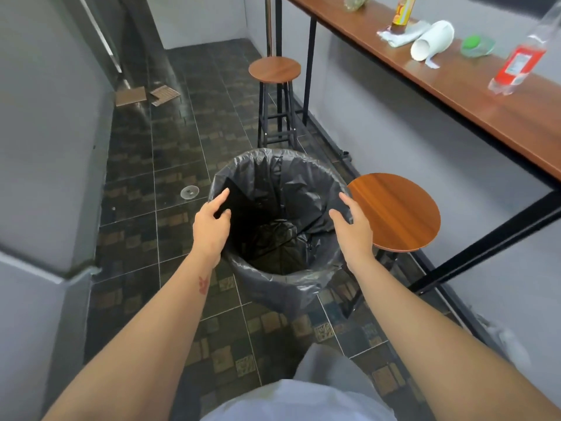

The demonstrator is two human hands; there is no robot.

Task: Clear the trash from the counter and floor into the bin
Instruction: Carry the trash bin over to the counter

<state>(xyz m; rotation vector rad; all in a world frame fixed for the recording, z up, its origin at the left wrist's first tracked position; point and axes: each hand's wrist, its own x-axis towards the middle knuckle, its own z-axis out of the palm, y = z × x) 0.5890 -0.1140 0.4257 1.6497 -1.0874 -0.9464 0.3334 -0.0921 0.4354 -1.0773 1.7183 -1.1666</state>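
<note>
A round bin [273,154] lined with a black bag stands on the tiled floor in front of me, and it looks empty inside. My left hand [212,221] is at the bin's left rim and my right hand [353,227] at its right rim, both with fingers extended and holding nothing. On the wooden counter [455,95] at the right lie a clear bottle with a red label [516,65], a tipped white paper cup [432,41], a green-lidded plastic container [476,45], crumpled white paper [400,34] and an orange-labelled bottle [402,13]. Cardboard pieces [130,97] and a clear plastic lid [189,192] lie on the floor.
A round wooden stool [394,211] stands right beside the bin, touching its right side. A second stool [274,69] is farther back under the counter. Grey walls close in the left side, with a narrow tiled aisle between them and the counter.
</note>
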